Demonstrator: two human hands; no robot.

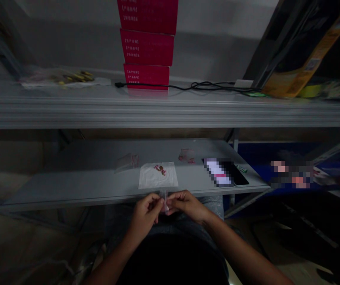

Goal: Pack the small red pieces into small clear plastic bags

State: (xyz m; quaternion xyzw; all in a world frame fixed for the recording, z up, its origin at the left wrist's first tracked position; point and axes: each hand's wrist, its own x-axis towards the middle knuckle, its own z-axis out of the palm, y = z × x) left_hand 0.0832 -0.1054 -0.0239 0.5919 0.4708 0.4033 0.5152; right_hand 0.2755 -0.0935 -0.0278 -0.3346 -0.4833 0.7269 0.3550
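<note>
Steel shelving (170, 114) fills my view: grey, two tiers, dim rm, tan floor (18, 190) at L, deep shadow low R. Blue panel (259, 158) behind shelf on R, blurred clutter beside it, can't make out what.

Upper tier: stack of crimson cartons (147, 47), card w/ printed label lines, top one cut off by frame. Black cable (205, 87) runs R to white adapter (243, 83). Black-and-yellow box (303, 51) leans at R end. Flat packet (65, 79) w/ yellow bits lies near L end.

Lower tier: smooth painted shelf board (77, 180). Nr front edge, ctr, sits square white paper sheet (150, 178), soft-looking, small red bits (160, 170) on top. Behind it, thin transparent bags w/ red marks, one L (127, 162), one R (187, 155). Phone (238, 176) lies nr R front corner, screen pixelated.

I've got both hands low, just below shelf front edge, over dark jeans (119, 225). Left hand (144, 215) and right hand (186, 206) meet at ctr, narrow pinch on small transparent poly bag (165, 204), held upright between them, pale pinkish at lower end. Bag sits just in front of paper sheet, not touching it.
</note>
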